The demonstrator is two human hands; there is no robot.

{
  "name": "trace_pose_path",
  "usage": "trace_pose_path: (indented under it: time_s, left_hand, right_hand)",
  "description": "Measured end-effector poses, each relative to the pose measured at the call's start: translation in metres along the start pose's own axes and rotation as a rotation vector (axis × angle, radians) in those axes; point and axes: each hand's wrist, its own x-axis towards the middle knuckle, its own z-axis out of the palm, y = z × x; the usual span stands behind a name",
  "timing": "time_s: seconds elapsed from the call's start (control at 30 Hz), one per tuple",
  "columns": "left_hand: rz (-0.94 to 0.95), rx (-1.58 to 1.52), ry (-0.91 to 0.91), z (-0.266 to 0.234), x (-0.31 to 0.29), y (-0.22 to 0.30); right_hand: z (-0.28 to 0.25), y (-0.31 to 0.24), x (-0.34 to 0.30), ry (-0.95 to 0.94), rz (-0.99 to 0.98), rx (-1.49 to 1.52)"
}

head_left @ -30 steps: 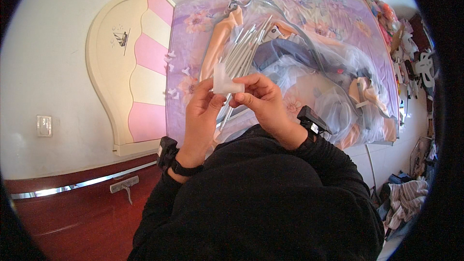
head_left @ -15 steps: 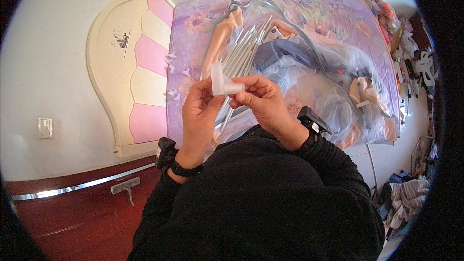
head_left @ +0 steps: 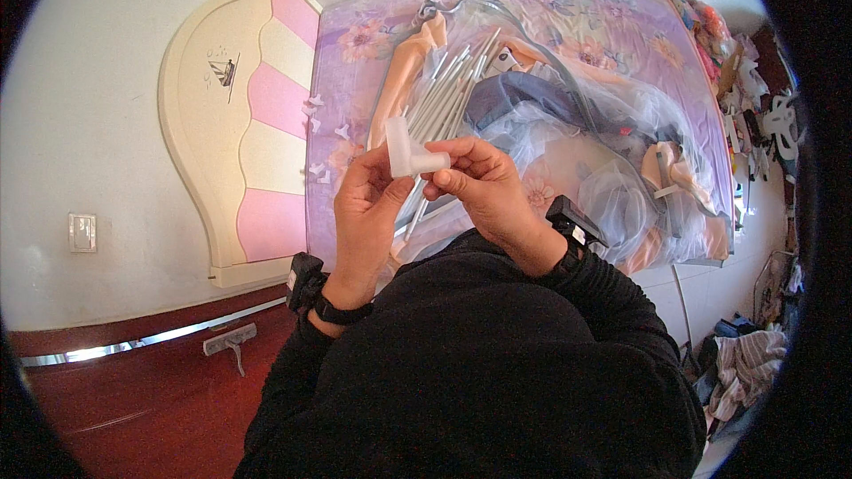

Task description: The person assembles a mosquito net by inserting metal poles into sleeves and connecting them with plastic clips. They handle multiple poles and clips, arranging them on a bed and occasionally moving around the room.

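Up close, the left hand point(head_left: 368, 204) and right hand point(head_left: 479, 182) together pinch a white plastic elbow connector point(head_left: 410, 153) above the bed point(head_left: 603, 27). Just beyond it, a bundle of white rods point(head_left: 453, 89) lies on the floral sheet.

Connector point(head_left: 410, 153): translucent white. Rods point(head_left: 448, 89): pale grey. Bedspread point(head_left: 568, 9): lilac, floral print. Headboard point(head_left: 257, 124): cream with pink stripes. Sleeves point(head_left: 497, 364): black.
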Motion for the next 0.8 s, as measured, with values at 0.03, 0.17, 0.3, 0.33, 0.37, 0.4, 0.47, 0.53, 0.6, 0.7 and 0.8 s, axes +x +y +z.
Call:
trace_pose_path:
  time_s: [0.03, 0.17, 0.3, 0.33, 0.37, 0.4, 0.47, 0.53, 0.6, 0.7, 0.8]
  left_hand:
    - [-0.010, -0.005, 0.000, 0.0000, 0.0000, -0.0006]
    - [-0.037, 0.034, -0.035, -0.0012, -0.0003, -0.0036]
    - [-0.137, 0.078, -0.120, -0.0016, -0.0017, -0.0055]
    - [-0.127, 0.102, -0.112, -0.0014, -0.0021, -0.0056]
    - [-0.118, 0.125, -0.104, -0.0013, -0.0026, -0.0057]
    - [-0.121, 0.135, -0.102, -0.0014, -0.0028, -0.0057]
    - [-0.123, 0.153, -0.093, -0.0015, -0.0034, -0.0058]
    - [-0.137, 0.151, -0.094, -0.0018, -0.0037, -0.0066]
    - [-0.144, 0.145, -0.097, -0.0022, -0.0040, -0.0081]
    - [-0.158, 0.144, -0.114, -0.0032, -0.0045, -0.0094]
    - [-0.172, 0.148, -0.121, -0.0032, -0.0045, -0.0072]
  right_hand:
    - [0.0003, -0.0002, 0.0001, 0.001, -0.002, -0.004]
    - [0.0018, 0.0000, -0.0001, -0.003, -0.030, -0.016]
    - [0.0030, -0.0014, -0.0013, -0.012, -0.023, -0.050]
    - [0.0033, -0.0020, -0.0016, -0.013, -0.013, -0.056]
    - [0.0036, -0.0025, -0.0019, -0.016, -0.005, -0.053]
    - [0.0042, -0.0030, -0.0020, -0.018, -0.005, -0.049]
    - [0.0053, -0.0041, -0.0026, -0.017, 0.006, -0.043]
    - [0.0061, -0.0055, -0.0036, -0.018, 0.021, -0.040]
    - [0.0064, -0.0066, -0.0040, -0.027, 0.025, -0.028]
    - [0.0059, -0.0075, -0.0052, -0.034, 0.046, -0.012]
    - [0.0041, -0.0069, -0.0053, -0.035, 0.050, -0.025]
